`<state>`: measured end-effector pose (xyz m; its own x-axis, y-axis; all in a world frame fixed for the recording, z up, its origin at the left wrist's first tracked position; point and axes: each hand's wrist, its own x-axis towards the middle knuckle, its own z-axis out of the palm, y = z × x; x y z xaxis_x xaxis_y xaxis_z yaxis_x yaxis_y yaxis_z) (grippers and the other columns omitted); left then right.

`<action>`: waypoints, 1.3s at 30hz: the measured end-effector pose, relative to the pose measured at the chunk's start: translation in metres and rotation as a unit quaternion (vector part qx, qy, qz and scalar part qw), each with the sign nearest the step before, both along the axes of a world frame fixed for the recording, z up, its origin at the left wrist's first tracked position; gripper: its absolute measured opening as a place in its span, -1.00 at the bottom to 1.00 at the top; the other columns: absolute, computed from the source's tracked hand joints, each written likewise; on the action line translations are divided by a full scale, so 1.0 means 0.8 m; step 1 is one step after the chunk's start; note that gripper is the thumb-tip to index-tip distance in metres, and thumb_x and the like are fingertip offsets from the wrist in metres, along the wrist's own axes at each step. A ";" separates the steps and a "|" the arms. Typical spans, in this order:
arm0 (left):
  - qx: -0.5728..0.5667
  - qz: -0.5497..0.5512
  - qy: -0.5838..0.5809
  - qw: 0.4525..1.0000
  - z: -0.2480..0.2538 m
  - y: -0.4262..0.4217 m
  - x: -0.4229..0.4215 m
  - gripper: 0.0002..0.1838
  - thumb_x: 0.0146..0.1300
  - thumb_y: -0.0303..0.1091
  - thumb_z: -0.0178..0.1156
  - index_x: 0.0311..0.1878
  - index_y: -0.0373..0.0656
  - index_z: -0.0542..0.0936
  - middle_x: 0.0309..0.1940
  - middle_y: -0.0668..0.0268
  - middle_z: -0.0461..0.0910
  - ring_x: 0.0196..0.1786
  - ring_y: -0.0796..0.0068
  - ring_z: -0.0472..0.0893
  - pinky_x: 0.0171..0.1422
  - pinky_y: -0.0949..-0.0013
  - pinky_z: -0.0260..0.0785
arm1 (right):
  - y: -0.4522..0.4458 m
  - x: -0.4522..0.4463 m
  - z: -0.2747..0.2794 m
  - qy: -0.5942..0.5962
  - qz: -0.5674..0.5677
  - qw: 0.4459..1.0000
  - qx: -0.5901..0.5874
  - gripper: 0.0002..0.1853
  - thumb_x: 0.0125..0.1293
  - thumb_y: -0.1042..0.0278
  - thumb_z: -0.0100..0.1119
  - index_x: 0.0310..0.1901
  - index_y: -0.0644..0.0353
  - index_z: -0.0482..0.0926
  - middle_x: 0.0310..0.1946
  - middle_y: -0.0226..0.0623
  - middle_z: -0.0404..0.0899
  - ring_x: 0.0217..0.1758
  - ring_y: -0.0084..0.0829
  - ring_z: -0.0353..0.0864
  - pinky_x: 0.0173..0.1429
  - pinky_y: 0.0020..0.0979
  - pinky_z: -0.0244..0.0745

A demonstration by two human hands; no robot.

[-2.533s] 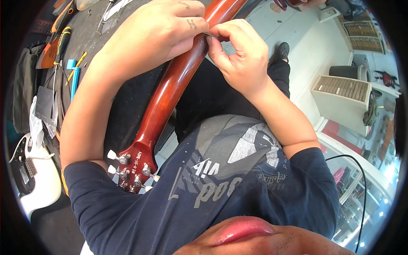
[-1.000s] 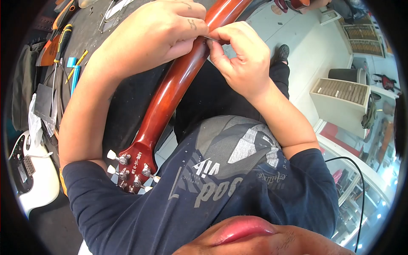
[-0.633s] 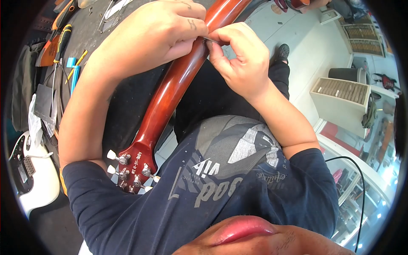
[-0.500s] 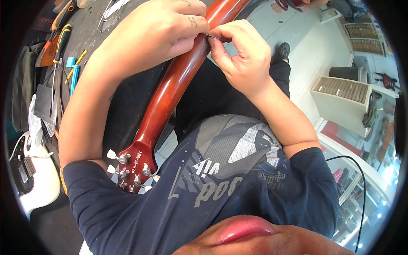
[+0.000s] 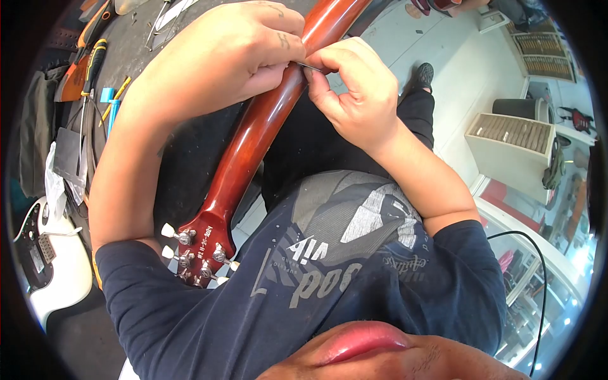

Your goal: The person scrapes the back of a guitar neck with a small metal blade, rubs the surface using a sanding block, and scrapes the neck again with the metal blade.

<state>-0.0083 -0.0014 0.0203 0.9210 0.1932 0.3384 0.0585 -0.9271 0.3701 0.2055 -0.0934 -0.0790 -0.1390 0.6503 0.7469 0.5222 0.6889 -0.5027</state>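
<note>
A glossy red-brown guitar neck runs diagonally in front of my body, its back facing up. Its headstock, with metal tuners and pale buttons, lies near my left sleeve. My right hand pinches a thin, dark metal strip between thumb and index finger, at the neck's edge. Across the neck, my left hand is closed with its fingertips at the strip's other end. Those fingertips are partly hidden, but they appear to grip it too.
On the dark workbench at left lie a yellow-black screwdriver, a light-blue tool and a white guitar body. To the right stand a white cabinet and a glass case. A black cable curves there.
Both hands have shifted slightly down the neck toward the headstock, carrying the metal strip with them. The neck itself looks almost still.
</note>
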 end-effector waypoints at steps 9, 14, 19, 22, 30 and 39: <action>-0.007 0.012 0.011 1.000 0.007 -0.004 0.002 -0.83 0.13 -0.47 0.47 -0.22 -0.31 0.74 -0.25 0.08 0.69 -0.14 0.00 0.72 0.00 0.09 0.61 | 0.002 -0.001 -0.001 0.003 -0.004 1.000 0.007 -0.74 0.13 0.63 0.53 -0.13 0.23 0.73 -0.23 -0.22 0.75 -0.17 -0.13 0.74 -0.03 -0.23 0.67; 0.000 0.022 0.005 1.000 0.008 -0.005 0.003 -0.84 0.14 -0.48 0.47 -0.23 -0.31 0.74 -0.26 0.08 0.70 -0.14 0.01 0.72 0.00 0.09 0.62 | 0.009 0.004 -0.002 0.000 0.000 1.000 0.021 -0.74 0.13 0.62 0.53 -0.13 0.22 0.73 -0.23 -0.22 0.74 -0.18 -0.14 0.72 -0.04 -0.22 0.66; 0.027 0.010 0.039 0.999 0.012 -0.007 0.003 -0.83 0.16 -0.52 0.44 -0.17 -0.30 0.74 -0.22 0.11 0.69 -0.11 0.01 0.71 0.02 0.09 0.61 | 0.003 0.000 -0.001 0.000 -0.001 1.000 0.010 -0.75 0.14 0.62 0.54 -0.14 0.22 0.73 -0.23 -0.22 0.75 -0.18 -0.14 0.73 -0.03 -0.22 0.67; 0.030 0.028 0.046 0.998 0.004 -0.005 -0.001 -0.81 0.18 -0.55 0.42 -0.12 -0.29 0.75 -0.19 0.14 0.68 -0.09 0.02 0.70 0.02 0.09 0.59 | 0.006 0.002 0.000 0.001 0.002 1.000 0.020 -0.75 0.14 0.62 0.54 -0.14 0.22 0.73 -0.24 -0.22 0.75 -0.19 -0.14 0.74 -0.03 -0.22 0.67; 0.000 -0.005 0.027 1.000 0.011 -0.004 -0.001 -0.83 0.13 -0.49 0.46 -0.21 -0.31 0.74 -0.22 0.06 0.70 -0.10 0.00 0.73 0.04 0.10 0.63 | 0.000 -0.001 -0.001 0.003 0.009 1.000 -0.002 -0.75 0.15 0.63 0.53 -0.14 0.23 0.73 -0.23 -0.22 0.76 -0.19 -0.14 0.74 -0.04 -0.23 0.67; 0.017 -0.014 0.027 0.999 0.011 -0.005 0.000 -0.81 0.14 -0.46 0.45 -0.19 -0.32 0.74 -0.20 0.06 0.70 -0.09 0.01 0.73 0.04 0.09 0.63 | 0.001 -0.003 -0.004 0.005 0.005 1.000 0.017 -0.73 0.11 0.64 0.53 -0.15 0.24 0.71 -0.24 -0.22 0.74 -0.21 -0.14 0.72 -0.06 -0.23 0.66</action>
<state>-0.0083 -0.0052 0.0290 0.9430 0.1561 0.2938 0.0514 -0.9408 0.3350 0.2032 -0.0924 -0.0823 -0.1369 0.6236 0.7697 0.5104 0.7103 -0.4847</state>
